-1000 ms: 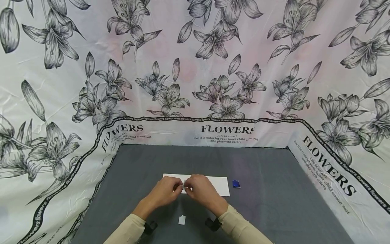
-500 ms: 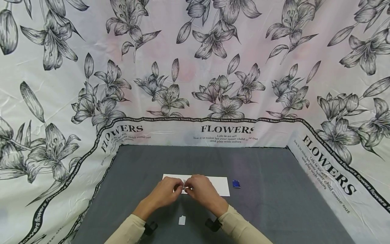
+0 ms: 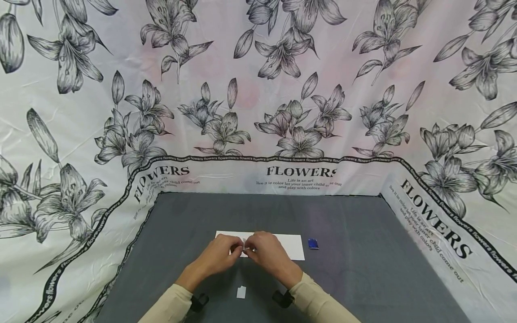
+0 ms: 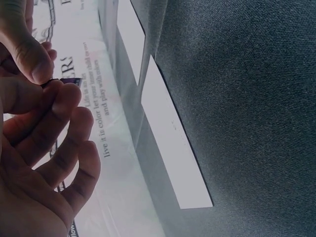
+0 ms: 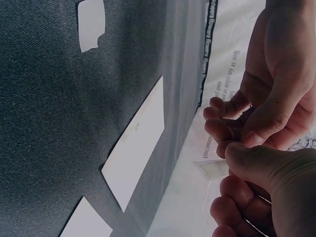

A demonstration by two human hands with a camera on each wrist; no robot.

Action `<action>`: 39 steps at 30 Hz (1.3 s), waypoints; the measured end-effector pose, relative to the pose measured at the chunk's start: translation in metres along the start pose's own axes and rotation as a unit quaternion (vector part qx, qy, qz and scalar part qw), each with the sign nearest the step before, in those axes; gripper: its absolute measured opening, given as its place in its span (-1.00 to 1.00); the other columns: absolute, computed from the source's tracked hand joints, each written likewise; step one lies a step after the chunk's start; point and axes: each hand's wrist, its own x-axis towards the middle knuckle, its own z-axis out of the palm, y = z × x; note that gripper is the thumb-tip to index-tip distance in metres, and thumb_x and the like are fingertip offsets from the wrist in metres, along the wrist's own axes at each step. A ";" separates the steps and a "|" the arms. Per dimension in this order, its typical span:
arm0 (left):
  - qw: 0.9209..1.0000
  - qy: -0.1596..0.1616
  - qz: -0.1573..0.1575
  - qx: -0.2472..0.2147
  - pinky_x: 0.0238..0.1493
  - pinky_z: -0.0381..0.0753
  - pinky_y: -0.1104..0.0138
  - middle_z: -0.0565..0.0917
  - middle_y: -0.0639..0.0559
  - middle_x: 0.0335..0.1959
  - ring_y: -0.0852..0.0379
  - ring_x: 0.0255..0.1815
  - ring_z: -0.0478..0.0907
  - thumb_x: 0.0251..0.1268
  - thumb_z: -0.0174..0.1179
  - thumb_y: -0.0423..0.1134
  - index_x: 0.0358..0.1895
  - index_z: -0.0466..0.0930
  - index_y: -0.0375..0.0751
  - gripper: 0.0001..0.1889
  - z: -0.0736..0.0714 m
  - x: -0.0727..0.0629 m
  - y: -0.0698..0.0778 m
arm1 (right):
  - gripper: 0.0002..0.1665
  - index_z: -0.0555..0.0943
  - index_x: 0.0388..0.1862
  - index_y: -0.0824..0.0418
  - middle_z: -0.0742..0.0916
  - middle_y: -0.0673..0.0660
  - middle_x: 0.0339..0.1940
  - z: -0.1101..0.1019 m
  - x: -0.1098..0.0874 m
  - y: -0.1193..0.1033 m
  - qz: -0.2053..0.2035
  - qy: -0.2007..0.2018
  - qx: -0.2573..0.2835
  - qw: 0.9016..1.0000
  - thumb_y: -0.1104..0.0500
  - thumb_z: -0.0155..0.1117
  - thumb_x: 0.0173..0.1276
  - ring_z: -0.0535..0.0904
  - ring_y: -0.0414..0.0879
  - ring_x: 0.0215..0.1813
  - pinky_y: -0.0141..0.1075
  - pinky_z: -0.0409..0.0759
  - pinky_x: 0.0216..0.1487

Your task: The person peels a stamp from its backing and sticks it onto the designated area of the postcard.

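In the middle of the head view my left hand (image 3: 220, 252) and right hand (image 3: 268, 255) meet fingertip to fingertip above white card (image 3: 291, 246). Between them they pinch a small flat packet-like piece (image 5: 212, 169), mostly hidden by the fingers. It looks pale and translucent in the right wrist view, while a dark purplish corner (image 4: 71, 81) of it shows in the left wrist view. My left hand (image 4: 44, 163) has its lower fingers loosely bent. The right thumb (image 4: 29, 54) presses in from above in that same view.
Both wrist views show two separate white cards, one (image 4: 168, 133) with faint marks, the other (image 4: 129, 37) beyond a gap. A small blue packet (image 3: 313, 243) lies right of them. Nearer me is a notched white paper piece (image 3: 241, 292). Flower-printed cloth (image 3: 299, 175) surrounds the grey surface.
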 end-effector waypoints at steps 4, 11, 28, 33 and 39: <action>1.000 0.003 -0.002 -0.006 -0.36 0.52 0.42 0.68 0.25 -0.43 0.43 -0.44 0.45 0.49 0.29 -0.37 -0.21 0.82 -0.10 -0.86 -0.001 0.000 0.001 | -0.95 0.88 -0.26 0.13 0.81 -0.03 -0.41 0.000 0.000 -0.001 0.000 0.006 -0.007 1.000 0.23 0.63 0.33 0.69 -0.20 -0.33 -0.29 0.71 -0.17; 1.000 0.011 -0.014 0.010 -0.35 0.54 0.40 0.73 0.23 -0.42 0.42 -0.44 0.48 0.50 0.32 -0.35 -0.21 0.84 -0.12 -0.88 -0.001 0.000 0.000 | -0.94 0.86 -0.29 0.12 0.78 -0.01 -0.44 0.000 -0.002 -0.001 -0.001 0.014 -0.011 1.000 0.28 0.55 0.37 0.65 -0.18 -0.35 -0.26 0.69 -0.19; 0.999 0.035 -0.019 0.023 -0.35 0.57 0.41 0.78 0.20 -0.37 0.42 -0.42 0.55 0.51 0.41 -0.28 -0.14 0.85 -0.08 -0.96 -0.008 0.004 0.001 | -0.91 0.86 -0.25 0.12 0.80 -0.02 -0.39 -0.007 -0.001 0.001 0.020 0.008 0.022 1.000 0.24 0.46 0.46 0.66 -0.18 -0.33 -0.27 0.69 -0.19; 0.999 0.040 -0.007 0.026 -0.36 0.57 0.41 0.79 0.19 -0.37 0.43 -0.43 0.56 0.51 0.41 -0.29 -0.14 0.85 -0.08 -0.95 -0.008 0.005 -0.001 | -0.91 0.85 -0.26 0.12 0.82 -0.01 -0.36 -0.007 0.000 0.005 0.025 0.012 0.023 0.999 0.24 0.45 0.44 0.70 -0.16 -0.31 -0.22 0.73 -0.14; 0.999 0.040 -0.013 0.022 -0.34 0.58 0.41 0.80 0.19 -0.38 0.43 -0.43 0.55 0.51 0.42 -0.29 -0.15 0.86 -0.09 -0.95 -0.008 0.006 -0.002 | -0.93 0.84 -0.27 0.12 0.79 -0.02 -0.39 -0.008 0.001 0.009 0.033 0.017 0.018 0.999 0.24 0.46 0.42 0.64 -0.20 -0.35 -0.26 0.69 -0.21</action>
